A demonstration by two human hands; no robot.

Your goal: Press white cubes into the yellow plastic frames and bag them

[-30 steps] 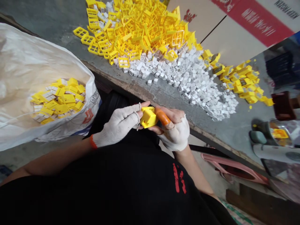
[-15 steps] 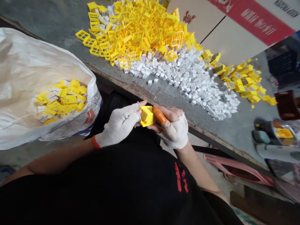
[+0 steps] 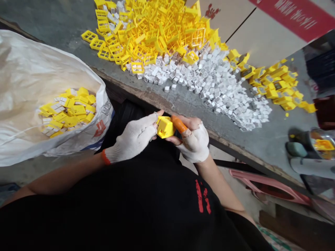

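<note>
Both hands wear white fingerless gloves and meet just below the table's edge. My left hand [image 3: 133, 137] and my right hand [image 3: 193, 139] are closed together on one small yellow plastic block [image 3: 164, 127]. An orange cover sits on my right thumb [image 3: 179, 124], which presses the block's top. On the grey table [image 3: 188, 103] lie a heap of yellow frames [image 3: 154, 31], a spread of small white cubes [image 3: 217, 87] and a smaller pile of yellow blocks [image 3: 277, 85].
A white sack [image 3: 31, 80] at my left holds several yellow and white assembled pieces [image 3: 68, 111]. A cardboard box [image 3: 261, 28] stands behind the piles. A grey tool [image 3: 309, 157] with a yellow part lies at the right edge. A pink object [image 3: 264, 186] sits below the table.
The hands and the yellow block stay together, shifted slightly up in view. The block has turned a little between the fingers.
</note>
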